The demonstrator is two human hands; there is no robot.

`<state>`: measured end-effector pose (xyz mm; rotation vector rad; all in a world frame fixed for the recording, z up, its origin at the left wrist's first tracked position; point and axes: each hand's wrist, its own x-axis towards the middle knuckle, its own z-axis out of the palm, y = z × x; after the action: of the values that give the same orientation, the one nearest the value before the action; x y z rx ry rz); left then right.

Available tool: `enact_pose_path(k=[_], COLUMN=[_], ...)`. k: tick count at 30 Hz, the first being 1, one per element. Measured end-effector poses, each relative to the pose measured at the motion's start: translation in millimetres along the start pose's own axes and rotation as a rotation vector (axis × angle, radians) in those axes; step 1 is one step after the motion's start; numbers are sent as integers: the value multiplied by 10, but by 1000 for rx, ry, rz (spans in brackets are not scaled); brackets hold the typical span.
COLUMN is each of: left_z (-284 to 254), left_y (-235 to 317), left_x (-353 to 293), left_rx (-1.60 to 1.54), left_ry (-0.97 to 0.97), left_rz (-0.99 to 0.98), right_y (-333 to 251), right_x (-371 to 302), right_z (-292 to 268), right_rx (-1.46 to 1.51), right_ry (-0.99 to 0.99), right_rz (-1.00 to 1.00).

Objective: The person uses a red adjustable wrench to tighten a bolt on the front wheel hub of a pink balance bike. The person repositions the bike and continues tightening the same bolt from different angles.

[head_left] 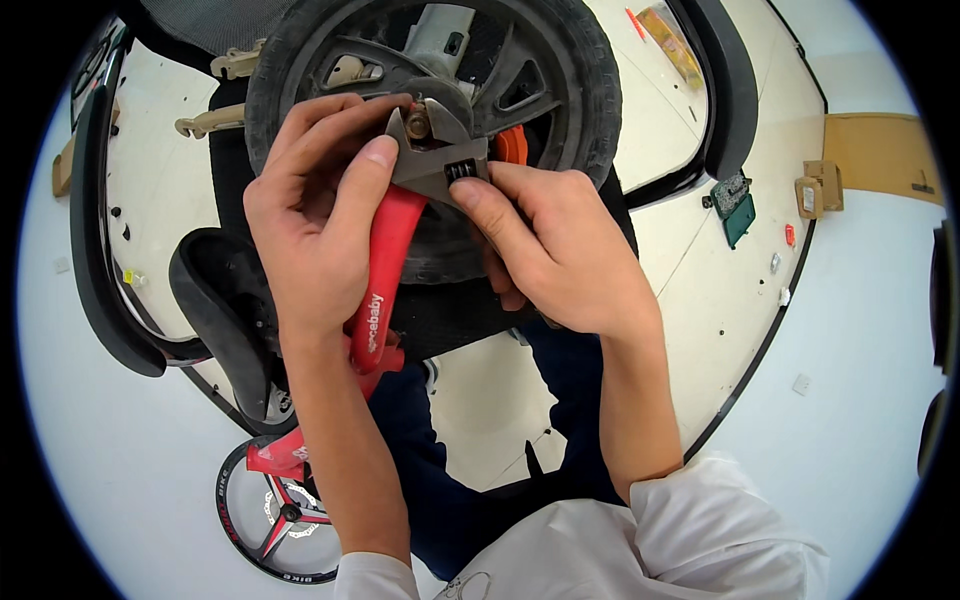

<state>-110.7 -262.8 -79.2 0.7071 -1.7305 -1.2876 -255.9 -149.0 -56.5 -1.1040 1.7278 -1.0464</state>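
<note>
An adjustable wrench (430, 168) with a grey metal head lies over the hub of a black spoked wheel (583, 90). Its jaws stand on either side of a small brownish nut (417, 124) at the hub; I cannot tell whether they touch it. My left hand (320, 215) is closed at the head, thumb against one jaw, fingertips curled by the nut. With my right hand (565, 240) I grip the other side, thumb on the adjusting screw. A red bar (390, 250) with white print runs down from under the wrench head, past my left wrist.
The wheel rests on a black chair seat between two armrests (725, 80) (105, 240). A black bike saddle (225, 300) is to the left. Below it, another wheel (290, 512) joins a red frame part. Cardboard boxes (820, 188) and a green case (737, 222) lie on the right.
</note>
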Motion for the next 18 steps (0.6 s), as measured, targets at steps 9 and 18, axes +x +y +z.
enact_pose_path(k=[9, 18], left_z=[16, 116], left_y=[5, 10], left_x=[-28, -16], left_rx=[30, 48], left_ry=[41, 124], left_rz=[17, -24], right_y=[14, 6], right_x=[-45, 19], right_z=[131, 253], right_rx=[228, 506], right_ry=[2, -31], right_rz=[57, 83])
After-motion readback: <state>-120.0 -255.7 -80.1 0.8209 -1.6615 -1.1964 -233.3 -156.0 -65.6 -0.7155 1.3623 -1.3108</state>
